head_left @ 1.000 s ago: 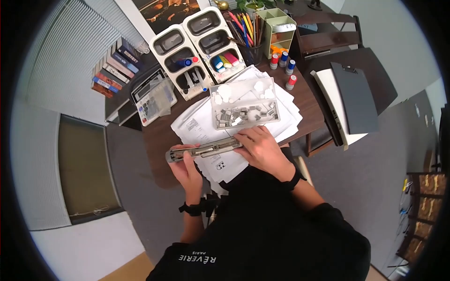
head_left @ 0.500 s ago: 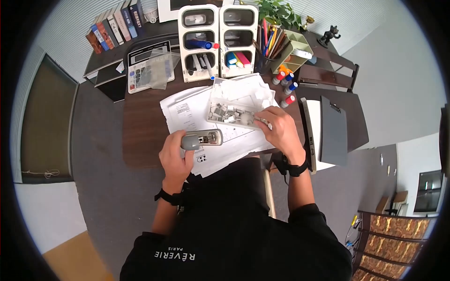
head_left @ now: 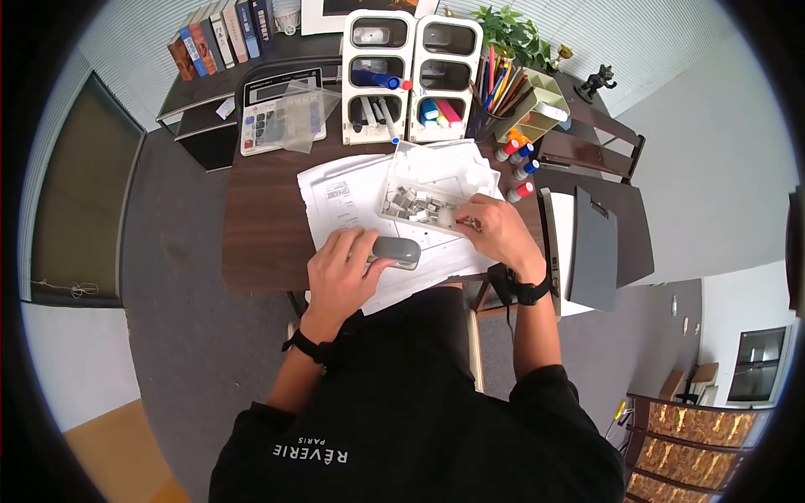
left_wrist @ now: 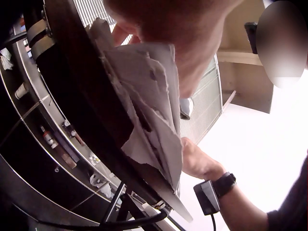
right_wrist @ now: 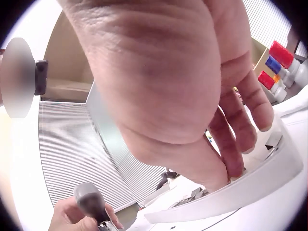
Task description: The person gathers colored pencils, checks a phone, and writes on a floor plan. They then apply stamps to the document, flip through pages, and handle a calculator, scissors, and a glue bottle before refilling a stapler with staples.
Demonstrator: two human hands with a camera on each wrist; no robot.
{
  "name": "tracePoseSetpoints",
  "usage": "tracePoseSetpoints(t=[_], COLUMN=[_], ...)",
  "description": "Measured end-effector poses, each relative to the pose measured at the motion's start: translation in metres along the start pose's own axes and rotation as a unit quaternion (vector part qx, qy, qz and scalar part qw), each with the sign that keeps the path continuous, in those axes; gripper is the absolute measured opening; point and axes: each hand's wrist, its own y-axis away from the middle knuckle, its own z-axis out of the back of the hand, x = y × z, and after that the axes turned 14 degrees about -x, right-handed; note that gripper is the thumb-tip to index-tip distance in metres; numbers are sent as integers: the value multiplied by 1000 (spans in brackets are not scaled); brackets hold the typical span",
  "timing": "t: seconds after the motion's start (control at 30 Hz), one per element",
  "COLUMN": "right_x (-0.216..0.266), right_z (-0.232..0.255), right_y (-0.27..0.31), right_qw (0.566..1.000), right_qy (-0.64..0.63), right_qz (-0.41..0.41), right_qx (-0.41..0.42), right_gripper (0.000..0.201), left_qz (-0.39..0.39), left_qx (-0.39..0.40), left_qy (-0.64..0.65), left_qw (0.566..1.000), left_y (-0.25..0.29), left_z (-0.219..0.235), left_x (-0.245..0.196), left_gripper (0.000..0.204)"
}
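My left hand (head_left: 340, 275) grips a grey stapler (head_left: 397, 250) above the papers, its rounded grey end pointing right; the palm and fingers cover its other part. In the right wrist view the stapler (right_wrist: 90, 199) also shows, held upright in that view. My right hand (head_left: 501, 235) reaches into the near right corner of a clear plastic box (head_left: 387, 186). Its thumb and forefinger (right_wrist: 234, 168) come together on small silver staple pieces, largely hidden by the fingertips. More staple pieces (head_left: 412, 201) lie loose in the box's front compartment, white bits (head_left: 474, 174) in the back one.
Papers (head_left: 335, 201) lie beneath the box. Behind stand a white organizer (head_left: 377, 84) with pens and a cup of pencils (head_left: 486, 121). A calculator (head_left: 260, 130) is at the left; several red- and blue-capped bottles (head_left: 520, 192) and a dark clipboard (head_left: 594, 251) are at the right.
My right hand has left the stapler's end and moved into the box among the staple pieces. The left hand has turned the stapler, so its grey top now shows instead of its opened inside.
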Motion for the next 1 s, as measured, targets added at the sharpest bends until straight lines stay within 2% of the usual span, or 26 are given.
tracePoseSetpoints(t=[0.2,0.43,0.6,0.93,1.0], right_x=[1,-2,4,3,0], right_z=[-2,1,10,-1,-4], right_y=[6,8,7,5,6], right_qw=[996,998,999,998,997], right_qy=[-48,-6,10,27,18], right_qz=[-18,-5,-29,-16,-14], right_qx=[-74,-61,-35,-46,-75], right_gripper=[9,11,15,9,7], left_qz=[11,9,11,52,59], left_qx=[12,21,17,-44,-48], left_qy=[-16,-29,-31,-8,-6], left_qw=[1000,999,999,998,997], left_y=[-4,-3,-1,-2,-2], left_z=[-1,-1,-2,0,1], left_x=[-2,-4,-3,0,1], left_gripper=[43,44,44,45,44])
